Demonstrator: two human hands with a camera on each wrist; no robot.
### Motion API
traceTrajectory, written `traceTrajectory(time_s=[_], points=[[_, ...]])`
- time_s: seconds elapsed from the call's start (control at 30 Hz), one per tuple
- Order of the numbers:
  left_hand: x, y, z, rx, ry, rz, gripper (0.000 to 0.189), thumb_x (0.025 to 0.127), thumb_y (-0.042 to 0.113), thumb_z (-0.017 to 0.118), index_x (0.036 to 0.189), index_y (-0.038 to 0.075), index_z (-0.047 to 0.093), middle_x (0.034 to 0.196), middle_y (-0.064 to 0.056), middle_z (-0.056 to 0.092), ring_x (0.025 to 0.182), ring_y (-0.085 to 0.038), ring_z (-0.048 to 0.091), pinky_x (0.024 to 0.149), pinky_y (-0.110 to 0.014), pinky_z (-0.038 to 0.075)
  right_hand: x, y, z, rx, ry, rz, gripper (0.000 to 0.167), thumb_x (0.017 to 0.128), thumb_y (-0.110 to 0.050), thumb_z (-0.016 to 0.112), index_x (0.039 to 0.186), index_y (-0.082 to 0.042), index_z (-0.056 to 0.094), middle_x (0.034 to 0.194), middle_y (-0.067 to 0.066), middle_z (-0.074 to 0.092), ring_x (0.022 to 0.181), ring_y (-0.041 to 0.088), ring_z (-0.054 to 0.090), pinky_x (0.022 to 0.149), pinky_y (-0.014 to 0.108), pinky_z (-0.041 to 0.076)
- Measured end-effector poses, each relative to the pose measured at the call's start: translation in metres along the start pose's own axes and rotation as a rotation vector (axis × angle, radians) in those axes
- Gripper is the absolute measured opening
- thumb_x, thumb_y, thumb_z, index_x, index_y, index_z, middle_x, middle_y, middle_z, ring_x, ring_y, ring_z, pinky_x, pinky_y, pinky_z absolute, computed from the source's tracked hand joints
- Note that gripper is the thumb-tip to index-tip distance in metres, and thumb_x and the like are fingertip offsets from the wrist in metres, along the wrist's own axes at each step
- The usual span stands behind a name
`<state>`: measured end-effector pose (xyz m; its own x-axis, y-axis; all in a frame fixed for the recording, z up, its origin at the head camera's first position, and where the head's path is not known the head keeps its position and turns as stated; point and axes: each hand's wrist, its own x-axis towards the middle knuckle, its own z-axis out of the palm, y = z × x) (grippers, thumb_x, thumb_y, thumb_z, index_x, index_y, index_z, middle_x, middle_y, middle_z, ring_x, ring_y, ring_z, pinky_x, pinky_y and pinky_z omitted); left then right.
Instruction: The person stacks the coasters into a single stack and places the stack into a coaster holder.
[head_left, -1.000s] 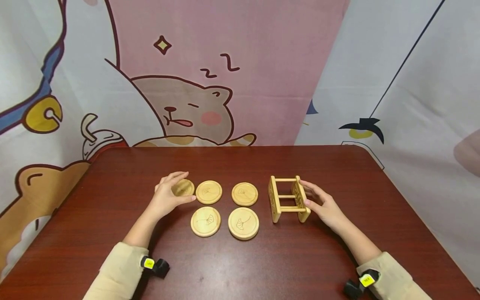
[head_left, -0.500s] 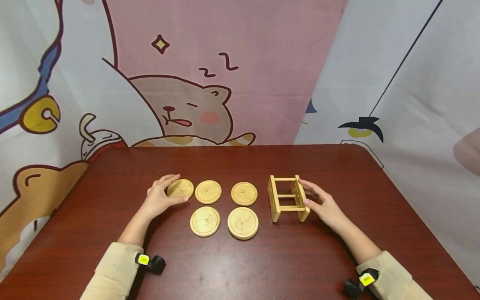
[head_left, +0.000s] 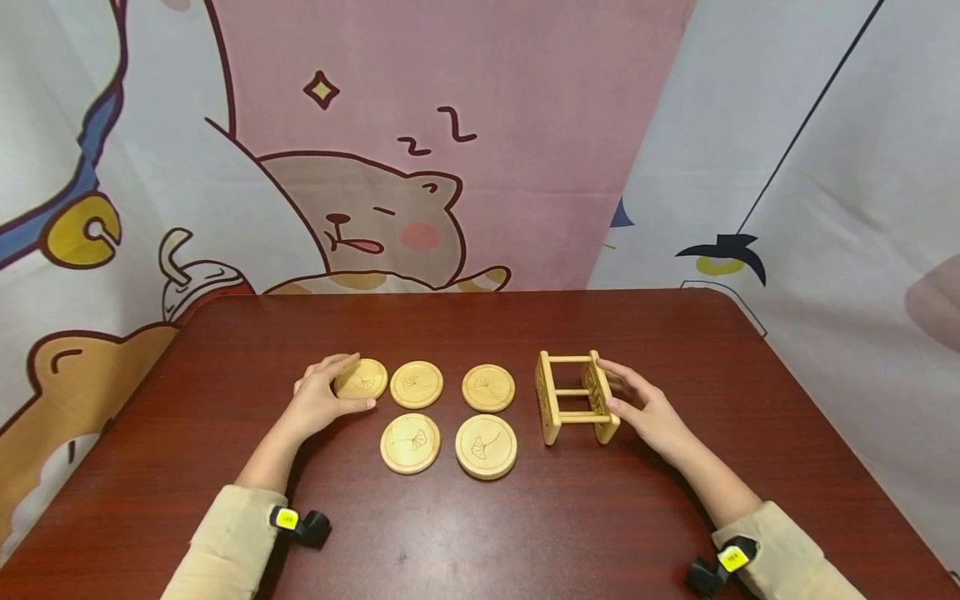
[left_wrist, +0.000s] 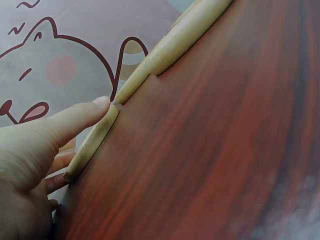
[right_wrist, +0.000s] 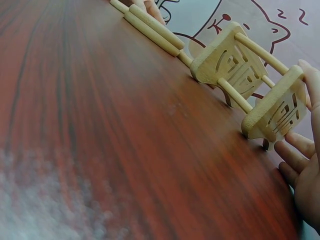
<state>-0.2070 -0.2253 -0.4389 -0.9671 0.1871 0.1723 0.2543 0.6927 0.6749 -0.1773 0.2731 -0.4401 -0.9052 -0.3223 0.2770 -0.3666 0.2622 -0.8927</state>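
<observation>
Five round wooden items carved with ginkgo leaves look like coasters. The leftmost coaster lies flat on the table. My left hand holds it at the rim, thumb on the near side, fingers on the far side. The left wrist view shows this coaster edge-on beside the thumb. To the right stands a small wooden rack with two carved side panels joined by rods. My right hand rests against its right panel with extended fingers. In the right wrist view, the thumb touches the top corner of the rack.
More coasters lie between the hands: one beside the held coaster, another farther right, and one nearer me. The near right pile looks two coasters thick. A patterned cloth hangs behind the brown table.
My left hand has shifted slightly left with the leftmost coaster, which was tilted and now lies flat. The thumb has moved slightly toward me. My right hand and the rack stay put.
</observation>
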Motion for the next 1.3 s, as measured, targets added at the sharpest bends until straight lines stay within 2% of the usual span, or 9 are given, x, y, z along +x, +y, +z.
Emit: traceTrajectory(time_s=[0.37, 0.7, 1.3], points=[[0.0004, -0.0036, 0.0038, 0.060, 0.011, 0.014, 0.081, 0.070, 0.033, 0.085, 0.135, -0.002, 0.051, 0.135, -0.022, 0.047, 0.120, -0.042, 0.036, 0.090, -0.059, 0.020, -0.0009, 0.0004, -0.0002, -0.002, -0.001, 0.006, 0.052, 0.094, -0.001, 0.056, 0.144, -0.005, 0.041, 0.137, 0.024, 0.045, 0.118, 0.008, 0.049, 0.088, 0.019, 0.043], [-0.0004, -0.0014, 0.0048, 0.064, 0.025, 0.016, 0.079, 0.071, 0.031, 0.085, 0.134, -0.003, 0.052, 0.133, -0.021, 0.049, 0.120, -0.042, 0.037, 0.090, -0.058, 0.021, -0.0013, 0.0017, -0.0005, -0.011, 0.003, 0.004, 0.051, 0.094, 0.000, 0.056, 0.143, -0.004, 0.041, 0.138, 0.024, 0.045, 0.118, 0.006, 0.049, 0.088, 0.019, 0.043], [-0.0004, 0.0019, 0.0032, -0.006, 0.087, 0.027, 0.078, 0.069, 0.026, 0.086, 0.133, -0.005, 0.053, 0.131, -0.019, 0.050, 0.119, -0.038, 0.037, 0.092, -0.058, 0.017, -0.0001, 0.0002, -0.0005, -0.008, 0.002, 0.013, 0.051, 0.094, -0.001, 0.056, 0.143, -0.005, 0.041, 0.137, 0.024, 0.046, 0.119, 0.010, 0.049, 0.088, 0.020, 0.043]])
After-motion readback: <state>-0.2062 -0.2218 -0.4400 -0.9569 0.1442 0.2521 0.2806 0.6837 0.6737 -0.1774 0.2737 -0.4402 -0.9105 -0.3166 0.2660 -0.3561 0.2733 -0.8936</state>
